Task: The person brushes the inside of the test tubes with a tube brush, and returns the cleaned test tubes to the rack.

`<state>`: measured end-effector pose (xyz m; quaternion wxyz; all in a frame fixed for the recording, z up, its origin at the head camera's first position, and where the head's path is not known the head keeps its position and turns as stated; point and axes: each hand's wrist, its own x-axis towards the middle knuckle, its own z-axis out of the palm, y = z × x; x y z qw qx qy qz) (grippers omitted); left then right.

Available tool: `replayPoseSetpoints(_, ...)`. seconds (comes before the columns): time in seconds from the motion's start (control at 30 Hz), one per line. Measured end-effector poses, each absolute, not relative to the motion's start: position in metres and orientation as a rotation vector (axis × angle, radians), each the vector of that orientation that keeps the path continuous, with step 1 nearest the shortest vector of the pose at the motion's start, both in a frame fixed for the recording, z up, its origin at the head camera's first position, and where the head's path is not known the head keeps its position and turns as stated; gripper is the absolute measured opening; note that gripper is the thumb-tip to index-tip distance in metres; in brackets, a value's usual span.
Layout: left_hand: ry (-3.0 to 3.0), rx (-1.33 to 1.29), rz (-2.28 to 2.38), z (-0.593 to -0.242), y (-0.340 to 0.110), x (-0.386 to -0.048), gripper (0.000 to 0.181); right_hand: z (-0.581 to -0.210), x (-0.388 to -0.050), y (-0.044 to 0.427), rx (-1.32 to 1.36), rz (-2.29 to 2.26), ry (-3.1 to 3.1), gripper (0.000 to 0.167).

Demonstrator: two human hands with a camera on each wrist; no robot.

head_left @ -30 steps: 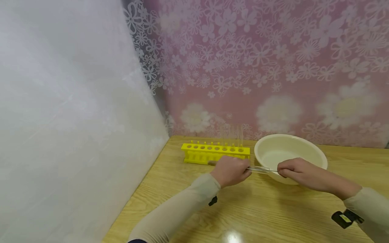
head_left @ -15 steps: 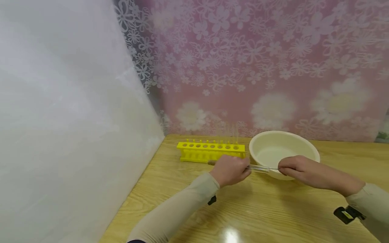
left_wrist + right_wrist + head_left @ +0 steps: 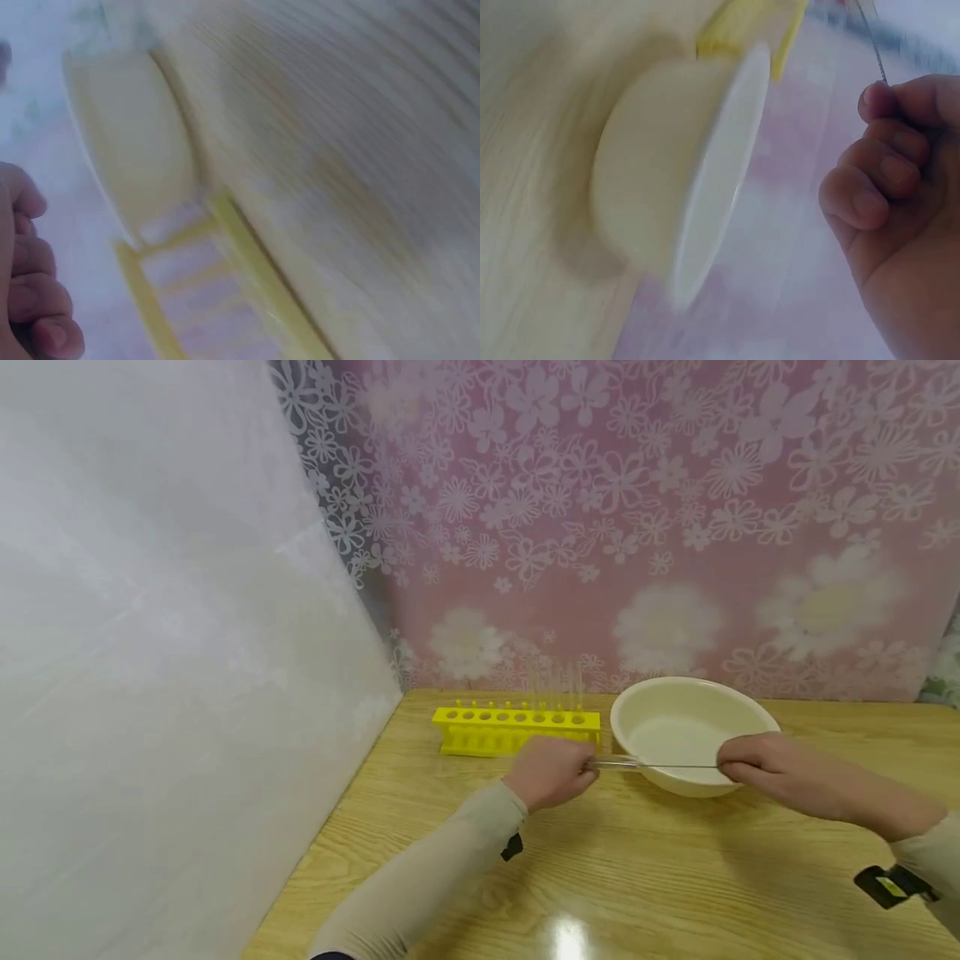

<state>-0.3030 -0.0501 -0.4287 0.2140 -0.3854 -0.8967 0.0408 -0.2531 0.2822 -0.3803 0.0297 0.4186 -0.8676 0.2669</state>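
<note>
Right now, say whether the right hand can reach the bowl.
Likely yes: nothing visible stands between the right hand and the bowl, though that hand pinches a wire and may need freeing.

Item one, left side: your left forearm (image 3: 427, 877), in a pale sleeve, slants up from the bottom edge of the head view, left of its middle, to your left hand (image 3: 551, 770), back up and fingers curled, just below and right of centre; the left wrist view catches its bent fingers (image 3: 37, 296) at lower left. Item two, right side: your right forearm (image 3: 930, 852) enters at lower right, wrist bare past the cuff, to your right hand (image 3: 772, 768), thumb and index finger pinched, remaining fingers folded toward the palm.
</note>
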Motion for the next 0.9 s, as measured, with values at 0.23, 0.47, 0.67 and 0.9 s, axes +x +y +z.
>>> replayPoseSetpoints(0.23, -2.554, -0.994, 0.093, -0.437, -0.075, -0.313, 0.03, -0.381, -0.249, 0.331, 0.983, 0.739, -2.76, 0.028)
replayPoseSetpoints(0.47, -2.569, -1.001, 0.05, -0.434, -0.073, -0.313, 0.031, -0.368, -0.248, 0.341, 0.703, 0.701, -2.89, 0.021)
replayPoseSetpoints(0.67, -2.589, -0.943, 0.014, -0.439, -0.076, -0.316, 0.033, -0.37, -0.245, 0.36, 0.602, 0.624, -2.784, 0.018)
replayPoseSetpoints(0.9, -2.657, -0.867, -0.051, -0.441, -0.079, -0.321, 0.037, -0.385, -0.253, 0.402, 0.373, 0.678, -2.666, 0.024)
